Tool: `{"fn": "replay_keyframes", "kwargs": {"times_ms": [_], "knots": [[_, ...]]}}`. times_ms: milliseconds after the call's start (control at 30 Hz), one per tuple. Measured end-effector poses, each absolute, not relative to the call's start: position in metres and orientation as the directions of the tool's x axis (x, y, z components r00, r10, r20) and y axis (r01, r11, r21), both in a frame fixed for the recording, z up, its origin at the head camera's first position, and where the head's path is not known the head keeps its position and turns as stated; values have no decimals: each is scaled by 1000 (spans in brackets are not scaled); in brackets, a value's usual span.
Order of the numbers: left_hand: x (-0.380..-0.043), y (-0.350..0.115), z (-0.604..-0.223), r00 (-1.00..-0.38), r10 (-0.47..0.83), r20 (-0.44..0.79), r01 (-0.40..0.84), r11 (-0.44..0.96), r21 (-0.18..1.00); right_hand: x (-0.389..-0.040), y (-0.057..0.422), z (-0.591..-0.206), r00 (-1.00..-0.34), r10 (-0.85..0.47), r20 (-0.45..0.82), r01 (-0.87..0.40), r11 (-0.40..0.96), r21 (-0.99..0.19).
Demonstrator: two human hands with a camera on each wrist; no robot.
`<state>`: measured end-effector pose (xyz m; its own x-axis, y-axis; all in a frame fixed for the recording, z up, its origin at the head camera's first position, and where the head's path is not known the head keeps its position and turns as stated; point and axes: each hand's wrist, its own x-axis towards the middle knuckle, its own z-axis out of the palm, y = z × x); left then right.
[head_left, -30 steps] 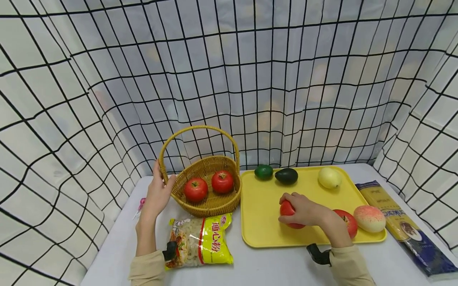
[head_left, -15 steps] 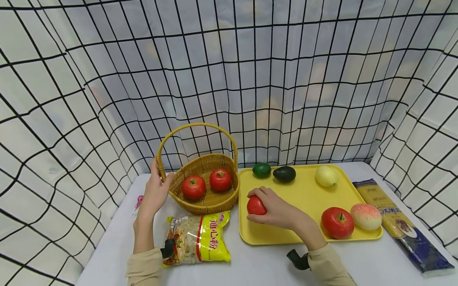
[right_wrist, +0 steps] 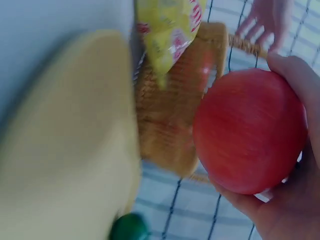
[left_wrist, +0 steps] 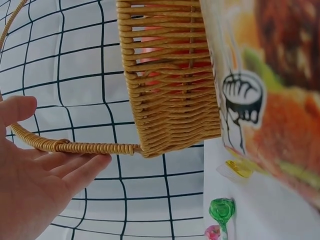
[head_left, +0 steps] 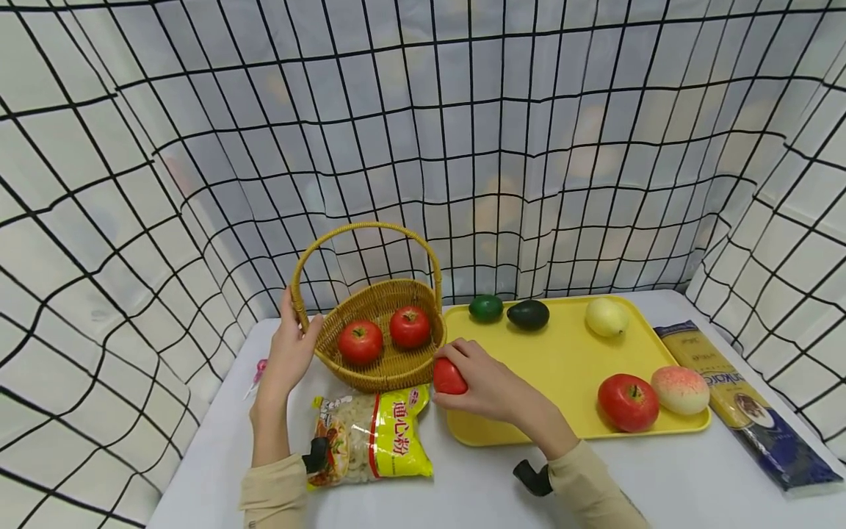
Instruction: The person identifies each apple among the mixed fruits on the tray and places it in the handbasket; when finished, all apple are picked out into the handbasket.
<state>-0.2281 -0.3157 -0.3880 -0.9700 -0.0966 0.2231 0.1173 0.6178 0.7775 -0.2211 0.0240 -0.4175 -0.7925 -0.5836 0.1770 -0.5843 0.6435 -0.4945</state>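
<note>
My right hand [head_left: 477,378] grips a red tomato [right_wrist: 250,131] between thumb and fingers, at the left edge of the yellow tray [head_left: 562,367] and close to the wicker basket's right side. The basket [head_left: 386,380] holds two more red tomatoes [head_left: 360,342] with green stems. At the basket's left, my left hand [head_left: 295,353] touches the handle [left_wrist: 85,147]. In the left wrist view the handle lies across its straight fingers [left_wrist: 80,167], with the thumb apart from it.
A yellow pasta bag [head_left: 370,437] lies before the basket. The tray bears another tomato [head_left: 628,402], a peach [head_left: 681,389], a lemon [head_left: 606,317] and two dark green fruits [head_left: 529,314]. A long pasta packet [head_left: 747,404] lies right, lollipops [left_wrist: 221,210] left. Black netting surrounds the table.
My right hand has carried the tomato leftward from the tray's middle to beside the basket, uncovering the tomato at the tray's right. The left hand stays at the handle.
</note>
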Motion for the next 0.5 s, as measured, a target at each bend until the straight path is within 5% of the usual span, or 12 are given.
{"fn": "replay_keyframes", "kwargs": {"times_ms": [233, 500], "knots": [[-232, -316, -376, -980, -96, 177, 79, 625, 777, -255, -32, -379, -716, -661, 224, -689, 620, -375], [-226, -314, -383, -982, -90, 166, 76, 616, 784, -326, -94, -348, -731, -675, 97, -658, 660, -362]]}}
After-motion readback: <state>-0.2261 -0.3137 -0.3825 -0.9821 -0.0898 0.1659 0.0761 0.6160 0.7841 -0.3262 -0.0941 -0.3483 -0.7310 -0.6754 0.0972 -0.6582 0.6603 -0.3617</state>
